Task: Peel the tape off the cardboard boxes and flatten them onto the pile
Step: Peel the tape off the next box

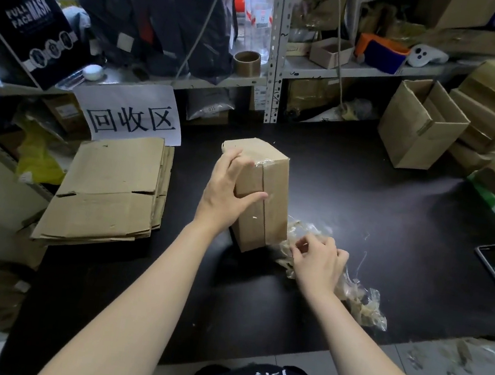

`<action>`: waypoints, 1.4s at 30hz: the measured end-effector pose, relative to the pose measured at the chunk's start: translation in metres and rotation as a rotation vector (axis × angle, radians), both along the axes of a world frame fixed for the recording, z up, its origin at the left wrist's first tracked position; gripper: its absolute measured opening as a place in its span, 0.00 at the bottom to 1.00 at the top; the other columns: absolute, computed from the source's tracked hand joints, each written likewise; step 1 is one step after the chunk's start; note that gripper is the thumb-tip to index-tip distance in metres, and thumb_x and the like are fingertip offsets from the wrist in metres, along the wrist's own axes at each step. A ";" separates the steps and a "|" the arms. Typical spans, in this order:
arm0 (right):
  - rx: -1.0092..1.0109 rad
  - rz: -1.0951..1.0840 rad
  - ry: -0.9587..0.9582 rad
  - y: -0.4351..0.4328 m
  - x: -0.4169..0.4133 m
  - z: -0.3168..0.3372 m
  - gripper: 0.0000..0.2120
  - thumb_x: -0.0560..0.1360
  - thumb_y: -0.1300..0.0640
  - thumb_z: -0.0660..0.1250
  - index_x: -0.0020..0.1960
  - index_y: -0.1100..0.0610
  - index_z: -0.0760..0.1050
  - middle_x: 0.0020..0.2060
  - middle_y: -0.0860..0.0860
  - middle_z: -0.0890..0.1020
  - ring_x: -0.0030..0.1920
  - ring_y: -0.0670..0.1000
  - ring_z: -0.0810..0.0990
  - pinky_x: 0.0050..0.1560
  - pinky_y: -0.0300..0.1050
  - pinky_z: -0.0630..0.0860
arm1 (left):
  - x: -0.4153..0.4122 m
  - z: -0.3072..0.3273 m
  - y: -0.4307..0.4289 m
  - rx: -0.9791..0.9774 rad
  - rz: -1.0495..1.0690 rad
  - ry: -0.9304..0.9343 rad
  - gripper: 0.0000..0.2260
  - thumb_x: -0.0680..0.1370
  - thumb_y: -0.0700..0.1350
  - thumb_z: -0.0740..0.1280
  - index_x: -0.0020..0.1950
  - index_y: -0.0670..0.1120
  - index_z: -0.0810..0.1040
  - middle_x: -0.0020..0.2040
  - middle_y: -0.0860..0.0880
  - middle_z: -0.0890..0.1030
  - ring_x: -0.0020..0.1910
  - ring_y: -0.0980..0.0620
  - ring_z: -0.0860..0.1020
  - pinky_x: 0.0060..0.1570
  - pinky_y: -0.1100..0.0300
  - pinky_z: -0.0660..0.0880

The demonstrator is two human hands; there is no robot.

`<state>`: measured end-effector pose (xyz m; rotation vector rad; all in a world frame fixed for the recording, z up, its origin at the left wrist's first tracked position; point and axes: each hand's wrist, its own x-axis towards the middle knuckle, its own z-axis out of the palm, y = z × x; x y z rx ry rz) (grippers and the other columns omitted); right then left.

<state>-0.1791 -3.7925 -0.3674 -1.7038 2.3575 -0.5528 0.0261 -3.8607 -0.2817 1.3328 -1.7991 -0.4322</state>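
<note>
Box dead ahead on tabletop, long axis near-to-far. L hand gripping its left side; R hand pinching loose tape at near-right corner.

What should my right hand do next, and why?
Probably peel the tape up the seam: your right hand seems to pinch its loose end at the box's lower corner, your left hand steadies it, and the seam is taped.
</note>
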 end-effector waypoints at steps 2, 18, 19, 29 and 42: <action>-0.010 -0.012 -0.006 -0.004 0.001 0.005 0.12 0.67 0.45 0.80 0.40 0.48 0.78 0.38 0.47 0.81 0.48 0.54 0.78 0.45 0.48 0.54 | 0.003 -0.008 -0.006 -0.029 -0.037 -0.036 0.29 0.71 0.52 0.79 0.69 0.53 0.73 0.78 0.51 0.66 0.78 0.49 0.64 0.72 0.45 0.70; -0.220 0.022 -0.398 -0.017 0.002 -0.004 0.16 0.71 0.59 0.79 0.52 0.54 0.75 0.49 0.48 0.74 0.42 0.46 0.82 0.44 0.45 0.78 | 0.006 0.010 -0.053 0.055 -0.120 -0.435 0.64 0.53 0.67 0.82 0.81 0.61 0.50 0.79 0.53 0.56 0.78 0.49 0.59 0.66 0.45 0.70; -0.212 0.003 -0.430 -0.015 0.002 -0.004 0.13 0.72 0.61 0.76 0.52 0.53 0.74 0.48 0.48 0.76 0.41 0.44 0.81 0.43 0.43 0.78 | 0.004 0.009 -0.054 0.056 -0.116 -0.433 0.64 0.53 0.67 0.82 0.81 0.61 0.50 0.79 0.53 0.56 0.77 0.49 0.59 0.65 0.44 0.71; -0.070 -0.336 -0.487 -0.001 -0.005 -0.018 0.05 0.74 0.66 0.67 0.46 0.57 0.77 0.40 0.51 0.81 0.43 0.56 0.79 0.45 0.42 0.67 | -0.007 0.000 -0.047 0.070 -0.070 -0.429 0.62 0.53 0.67 0.82 0.80 0.64 0.51 0.78 0.51 0.57 0.77 0.48 0.59 0.62 0.44 0.73; -0.069 -0.188 -0.302 0.010 -0.018 -0.014 0.17 0.65 0.60 0.83 0.45 0.56 0.75 0.46 0.51 0.73 0.39 0.52 0.73 0.42 0.45 0.66 | -0.004 0.001 -0.038 0.065 -0.042 -0.415 0.62 0.53 0.65 0.83 0.80 0.62 0.52 0.77 0.51 0.58 0.76 0.48 0.59 0.57 0.45 0.75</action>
